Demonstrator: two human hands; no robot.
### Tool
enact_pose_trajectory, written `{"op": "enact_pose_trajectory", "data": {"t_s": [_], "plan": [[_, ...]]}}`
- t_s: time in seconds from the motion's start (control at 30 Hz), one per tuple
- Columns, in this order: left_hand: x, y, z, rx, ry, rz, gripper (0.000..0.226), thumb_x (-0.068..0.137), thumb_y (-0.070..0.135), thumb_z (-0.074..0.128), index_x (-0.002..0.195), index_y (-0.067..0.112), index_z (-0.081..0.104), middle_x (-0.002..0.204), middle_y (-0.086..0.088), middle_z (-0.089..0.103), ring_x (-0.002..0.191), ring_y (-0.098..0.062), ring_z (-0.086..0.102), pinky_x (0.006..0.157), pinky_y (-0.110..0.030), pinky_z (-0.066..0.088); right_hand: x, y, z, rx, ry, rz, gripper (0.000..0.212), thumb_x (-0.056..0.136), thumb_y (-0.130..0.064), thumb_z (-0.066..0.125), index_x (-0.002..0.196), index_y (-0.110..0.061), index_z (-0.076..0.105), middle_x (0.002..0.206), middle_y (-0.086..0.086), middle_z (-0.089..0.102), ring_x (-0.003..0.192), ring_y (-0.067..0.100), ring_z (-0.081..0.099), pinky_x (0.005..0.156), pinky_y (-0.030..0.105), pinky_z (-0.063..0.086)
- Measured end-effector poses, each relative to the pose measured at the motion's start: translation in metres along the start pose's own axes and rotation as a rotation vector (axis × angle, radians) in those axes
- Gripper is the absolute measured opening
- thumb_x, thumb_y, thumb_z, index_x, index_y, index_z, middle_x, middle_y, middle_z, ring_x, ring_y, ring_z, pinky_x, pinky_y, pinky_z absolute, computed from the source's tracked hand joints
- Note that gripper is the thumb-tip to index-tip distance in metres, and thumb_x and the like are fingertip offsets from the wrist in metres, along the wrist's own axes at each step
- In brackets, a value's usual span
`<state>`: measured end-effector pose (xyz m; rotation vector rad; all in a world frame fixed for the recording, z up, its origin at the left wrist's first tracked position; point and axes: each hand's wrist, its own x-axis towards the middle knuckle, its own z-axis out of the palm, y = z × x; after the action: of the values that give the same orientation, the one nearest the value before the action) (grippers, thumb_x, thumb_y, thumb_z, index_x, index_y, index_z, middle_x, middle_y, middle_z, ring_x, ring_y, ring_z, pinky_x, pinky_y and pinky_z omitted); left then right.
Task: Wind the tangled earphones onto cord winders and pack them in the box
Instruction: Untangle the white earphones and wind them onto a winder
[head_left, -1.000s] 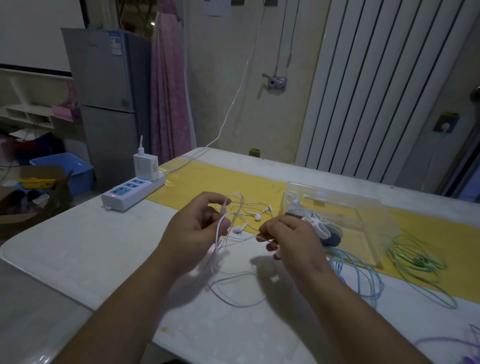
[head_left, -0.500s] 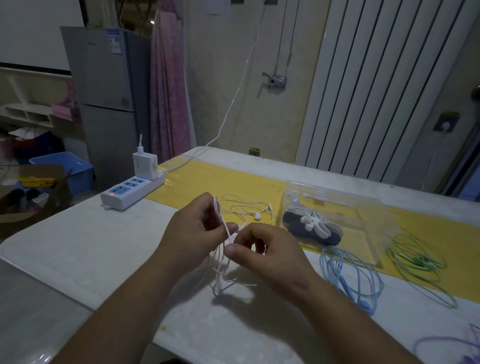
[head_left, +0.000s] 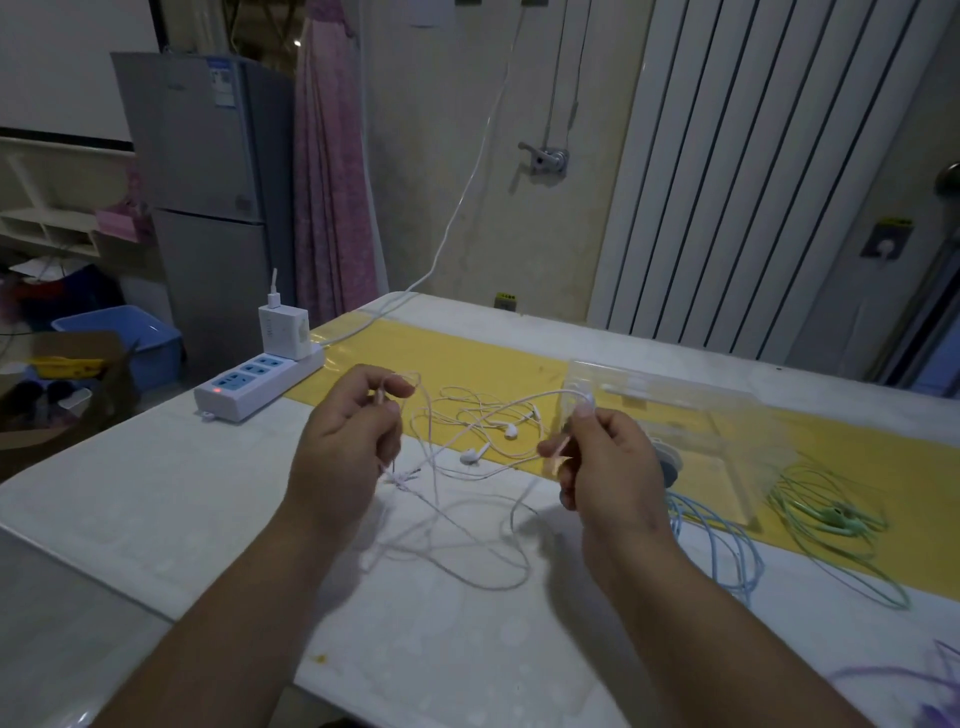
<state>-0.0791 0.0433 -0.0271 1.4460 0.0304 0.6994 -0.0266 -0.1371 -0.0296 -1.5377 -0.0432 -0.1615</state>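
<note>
Earphones (head_left: 470, 457) with a thin white cord lie in a loose tangle on the counter (head_left: 156, 499), partly on its white surface and partly on the yellow strip (head_left: 467, 358) that runs across it, with the small white buds resting between the two raised hands. The left hand (head_left: 343, 452) is held above the near left part of the tangle, its fingers (head_left: 397, 387) pinched closed on a loop of the cord, which hangs down from it to the counter. The right hand (head_left: 608, 467) is held apart from it, to the right, thumb and forefinger closed on another stretch of the same cord, so that a length of cord arcs between the two hands. Just behind the right hand stands a clear plastic box (head_left: 691, 415) on the yellow strip; a dark round object shows inside it, mostly hidden by the hand. Blue earphones (head_left: 717, 545) lie coiled on the counter near the box's near side, green earphones (head_left: 831, 525) lie farther right, and a bit of purple cord (head_left: 924, 680) shows at the near right edge. A white power strip (head_left: 254, 384) with a charger plugged in sits at the far left of the counter.
</note>
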Motion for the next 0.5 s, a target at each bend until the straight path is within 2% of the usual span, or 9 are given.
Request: {"op": "enact_pose_trajectory", "data": {"t_s": [0.07,0.13,0.23,0.37,0.43,0.5], "plan": [[0.003,-0.001,-0.003,-0.003,0.077,0.017,0.024,0.101,0.006,0.037,0.087,0.008,0.056,0.053,-0.002,0.031,0.047,-0.011,0.026,0.042,-0.021,0.022,0.005,0.002,-0.001,0.021,0.144,0.014,0.03,0.095,-0.042,0.051,0.074,-0.022,0.059,0.058,-0.006,0.06,0.056,0.016,0.047,0.066,0.037,0.036],[0.005,-0.001,-0.006,-0.003,0.134,0.017,0.027,0.103,0.017,0.04,0.083,0.009,0.056,0.051,0.002,0.032,0.047,-0.012,0.026,0.042,-0.022,0.023,0.006,0.0,-0.003,0.02,0.235,0.017,0.03,0.092,-0.044,0.053,0.074,-0.021,0.061,0.062,-0.009,0.058,0.067,0.023,0.056,0.068,0.041,0.039],[0.007,-0.002,-0.008,-0.045,0.161,-0.013,0.028,0.102,0.019,0.043,0.08,0.009,0.057,0.049,0.0,0.035,0.047,-0.014,0.03,0.045,-0.026,0.025,0.003,-0.003,-0.003,-0.042,0.189,0.011,0.023,0.082,-0.04,0.058,0.073,-0.021,0.066,0.07,-0.002,0.066,0.078,0.03,0.063,0.07,0.042,0.045],[0.004,-0.003,-0.009,0.033,0.111,0.051,0.026,0.1,0.013,0.046,0.084,0.011,0.067,0.06,-0.004,0.051,0.057,-0.018,0.045,0.049,-0.029,0.038,-0.002,-0.006,-0.005,-0.142,0.041,-0.014,0.015,0.078,-0.02,0.064,0.064,-0.013,0.067,0.063,-0.004,0.059,0.069,0.017,0.052,0.066,0.033,0.04],[0.002,-0.002,-0.008,0.016,0.026,0.059,0.024,0.1,0.008,0.046,0.091,0.011,0.068,0.062,-0.004,0.051,0.054,-0.016,0.044,0.044,-0.025,0.036,-0.003,-0.005,-0.003,-0.254,-0.046,-0.059,0.018,0.074,-0.03,0.064,0.078,-0.013,0.067,0.073,-0.005,0.059,0.075,0.018,0.053,0.069,0.034,0.041],[0.001,-0.001,-0.006,0.011,-0.057,0.045,0.023,0.098,0.003,0.046,0.095,0.011,0.068,0.059,-0.001,0.048,0.05,-0.015,0.038,0.041,-0.021,0.029,-0.007,-0.003,-0.001,-0.386,-0.066,-0.121,0.044,0.062,-0.044,0.057,0.103,-0.027,0.061,0.099,-0.005,0.058,0.094,0.02,0.056,0.085,0.04,0.047]]}}
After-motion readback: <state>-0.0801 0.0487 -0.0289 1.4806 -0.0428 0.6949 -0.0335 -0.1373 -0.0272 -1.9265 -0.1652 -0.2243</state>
